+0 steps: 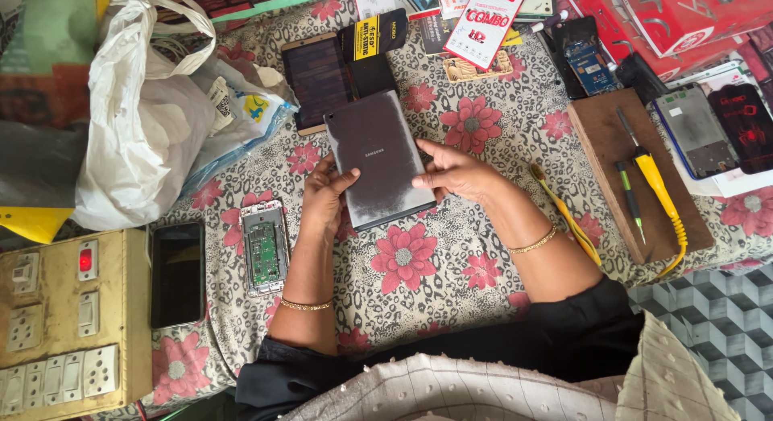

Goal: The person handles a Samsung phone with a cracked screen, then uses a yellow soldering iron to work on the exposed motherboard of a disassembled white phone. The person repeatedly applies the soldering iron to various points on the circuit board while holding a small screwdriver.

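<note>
A dark grey tablet (377,157) lies back side up on the flowered cloth (419,284) in the middle of the table. My left hand (326,197) grips its lower left edge, thumb resting on the back. My right hand (455,173) holds the lower right edge, fingers spread over the back. Both wrists wear thin gold bangles.
Left of my left hand lie an opened phone with a green circuit board (264,246) and a black phone (178,273). A switchboard box (68,320) sits at bottom left, white plastic bags (141,123) at the left. A wooden board (636,175) with screwdrivers and a yellow soldering iron (659,187) lies at the right.
</note>
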